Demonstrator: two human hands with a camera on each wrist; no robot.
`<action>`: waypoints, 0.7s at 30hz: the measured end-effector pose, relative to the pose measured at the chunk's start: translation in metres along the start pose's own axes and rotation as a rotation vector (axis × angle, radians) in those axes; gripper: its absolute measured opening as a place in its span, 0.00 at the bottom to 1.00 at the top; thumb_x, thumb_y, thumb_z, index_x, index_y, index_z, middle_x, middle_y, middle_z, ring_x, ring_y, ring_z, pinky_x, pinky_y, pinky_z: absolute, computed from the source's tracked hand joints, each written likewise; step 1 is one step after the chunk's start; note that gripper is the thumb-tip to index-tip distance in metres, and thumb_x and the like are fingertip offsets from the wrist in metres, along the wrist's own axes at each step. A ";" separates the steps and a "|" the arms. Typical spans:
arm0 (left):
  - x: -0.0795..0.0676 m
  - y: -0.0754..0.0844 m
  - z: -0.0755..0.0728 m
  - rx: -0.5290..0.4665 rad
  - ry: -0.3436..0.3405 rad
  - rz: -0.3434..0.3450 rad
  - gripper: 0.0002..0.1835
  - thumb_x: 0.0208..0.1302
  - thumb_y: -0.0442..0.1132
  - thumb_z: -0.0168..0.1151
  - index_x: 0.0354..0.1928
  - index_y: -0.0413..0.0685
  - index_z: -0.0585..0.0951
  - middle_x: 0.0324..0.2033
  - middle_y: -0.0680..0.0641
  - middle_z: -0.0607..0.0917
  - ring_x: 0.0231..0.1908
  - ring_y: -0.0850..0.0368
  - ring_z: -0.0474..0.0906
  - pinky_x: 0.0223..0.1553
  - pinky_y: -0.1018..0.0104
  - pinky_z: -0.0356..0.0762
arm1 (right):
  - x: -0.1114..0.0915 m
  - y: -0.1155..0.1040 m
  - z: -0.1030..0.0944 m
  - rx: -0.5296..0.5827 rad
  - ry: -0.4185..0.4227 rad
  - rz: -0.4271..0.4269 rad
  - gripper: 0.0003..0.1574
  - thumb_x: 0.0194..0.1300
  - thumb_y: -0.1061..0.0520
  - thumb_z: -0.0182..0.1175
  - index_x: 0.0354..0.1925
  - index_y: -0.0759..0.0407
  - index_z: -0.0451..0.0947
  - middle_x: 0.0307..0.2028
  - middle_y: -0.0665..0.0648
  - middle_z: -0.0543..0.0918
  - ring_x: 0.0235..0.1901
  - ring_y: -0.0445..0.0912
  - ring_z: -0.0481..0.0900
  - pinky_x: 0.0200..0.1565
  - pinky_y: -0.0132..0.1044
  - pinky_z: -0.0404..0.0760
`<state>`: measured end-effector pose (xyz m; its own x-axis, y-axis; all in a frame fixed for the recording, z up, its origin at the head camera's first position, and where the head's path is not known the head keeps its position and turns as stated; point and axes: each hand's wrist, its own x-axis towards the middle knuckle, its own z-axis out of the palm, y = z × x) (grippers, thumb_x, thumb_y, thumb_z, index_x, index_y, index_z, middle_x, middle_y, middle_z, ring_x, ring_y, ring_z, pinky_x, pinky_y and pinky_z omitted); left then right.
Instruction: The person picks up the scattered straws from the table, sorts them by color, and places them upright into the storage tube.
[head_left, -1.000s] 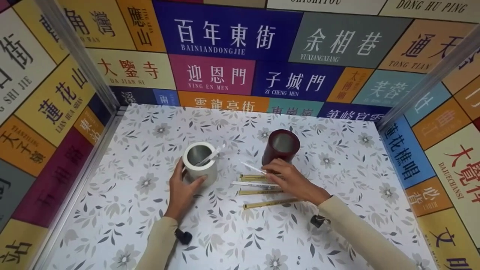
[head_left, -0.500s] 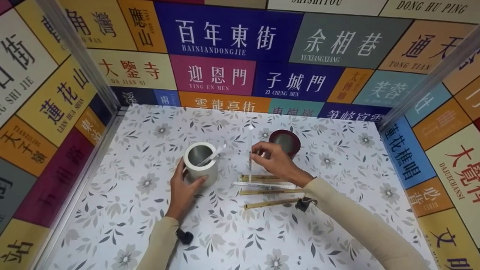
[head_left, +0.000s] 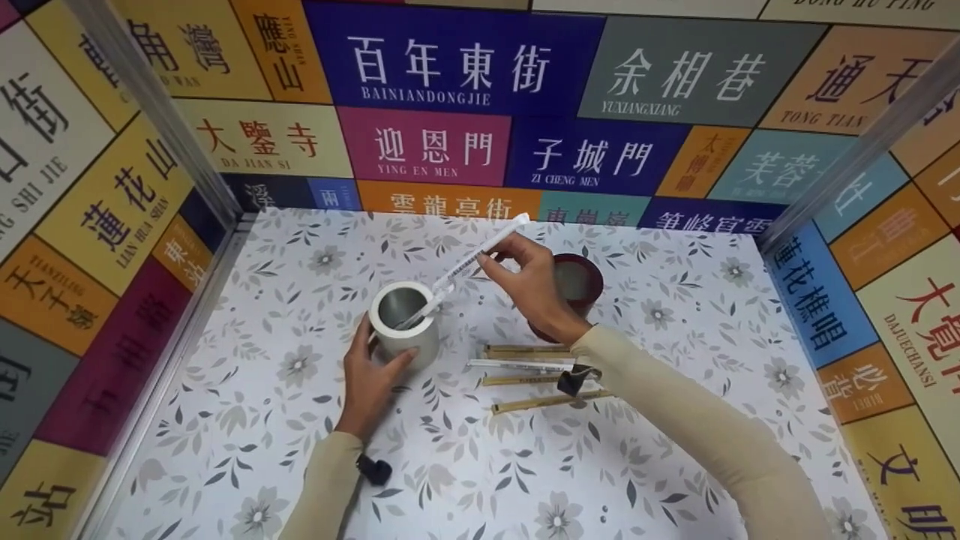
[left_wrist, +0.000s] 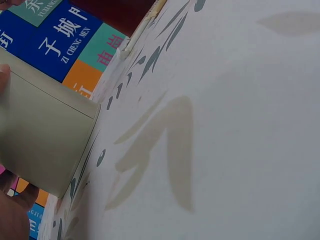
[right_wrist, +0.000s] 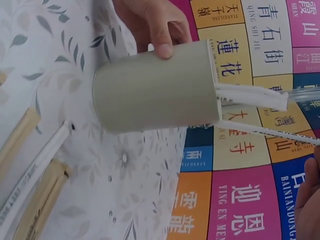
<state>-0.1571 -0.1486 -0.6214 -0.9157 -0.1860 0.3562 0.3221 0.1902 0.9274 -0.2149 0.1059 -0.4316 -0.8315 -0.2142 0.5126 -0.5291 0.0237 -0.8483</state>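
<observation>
My left hand [head_left: 375, 375] grips a pale grey-green cup [head_left: 416, 352] with a white rim and metal inside, fingers on its left and thumb across the front. A white paper-wrapped straw [right_wrist: 255, 95] leans in the cup, its top sticking out past the rim. My right hand [head_left: 529, 281] pinches another white wrapped straw [head_left: 480, 253] near its upper end. This straw slants down to the left, its lower end right at the cup's rim. In the right wrist view, only part of the right hand [right_wrist: 308, 200] shows at the edge.
A dark red cup [head_left: 589, 285] stands behind my right wrist, partly hidden. Several brown wrapped sticks [head_left: 517, 381] and a white wrapped straw [head_left: 517, 364] lie under my right forearm on the floral tabletop [head_left: 450, 465]. Panels with lettering [head_left: 450, 67] enclose the back and sides.
My right hand has lifted the white straw from near the brown sticks, turned it upright, and brought it up and left to the pale cup. The left hand keeps its grip.
</observation>
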 end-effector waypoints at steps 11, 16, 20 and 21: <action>0.003 0.001 0.006 -0.031 0.017 -0.053 0.54 0.46 0.31 0.82 0.76 0.53 0.65 0.69 0.42 0.72 0.70 0.45 0.65 0.71 0.42 0.63 | 0.003 -0.002 0.010 0.084 0.015 0.026 0.08 0.66 0.70 0.63 0.44 0.72 0.82 0.39 0.66 0.85 0.40 0.65 0.79 0.42 0.40 0.84; 0.001 0.005 0.005 -0.039 0.032 -0.069 0.54 0.46 0.28 0.81 0.76 0.52 0.65 0.69 0.40 0.71 0.71 0.44 0.63 0.72 0.39 0.59 | -0.007 0.011 0.011 0.014 -0.135 0.101 0.09 0.67 0.67 0.65 0.45 0.71 0.84 0.40 0.66 0.86 0.41 0.63 0.80 0.43 0.40 0.81; -0.001 0.020 0.003 -0.056 0.021 -0.066 0.52 0.49 0.30 0.80 0.76 0.51 0.64 0.70 0.39 0.70 0.71 0.44 0.63 0.72 0.38 0.58 | -0.015 0.020 0.008 -0.022 -0.206 0.099 0.12 0.68 0.65 0.64 0.49 0.71 0.83 0.45 0.66 0.86 0.48 0.56 0.81 0.51 0.52 0.79; -0.002 0.024 0.003 -0.059 0.020 -0.063 0.51 0.50 0.30 0.80 0.76 0.50 0.64 0.70 0.39 0.70 0.71 0.44 0.63 0.72 0.37 0.58 | -0.017 0.022 0.007 -0.021 -0.216 0.094 0.14 0.68 0.65 0.64 0.50 0.71 0.83 0.47 0.67 0.86 0.49 0.53 0.81 0.53 0.56 0.78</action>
<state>-0.1482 -0.1408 -0.6001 -0.9297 -0.2153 0.2989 0.2785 0.1201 0.9529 -0.2109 0.1036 -0.4598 -0.8229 -0.4137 0.3894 -0.4565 0.0735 -0.8867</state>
